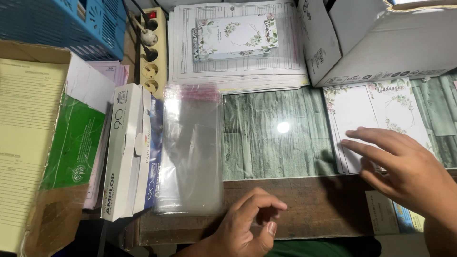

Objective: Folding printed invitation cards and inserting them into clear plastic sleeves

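Head view: our right hand (404, 171) lay flat, open, on the floral cards (376, 119); our left hand (250, 223) curled empty beside the clear sleeves (190, 147). We judged no card sleeved yet.

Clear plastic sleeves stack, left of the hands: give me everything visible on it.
The stack of clear, glossy plastic sleeves lies flat on the desk, long side running away from the camera. A pinkish-red strip edges its far end, near the cream power strip. Its left side lies against or over a white cardboard envelope box; its right side overlaps the green wood-pattern desk mat. The left hand is loosely curled near its front corner, not touching.
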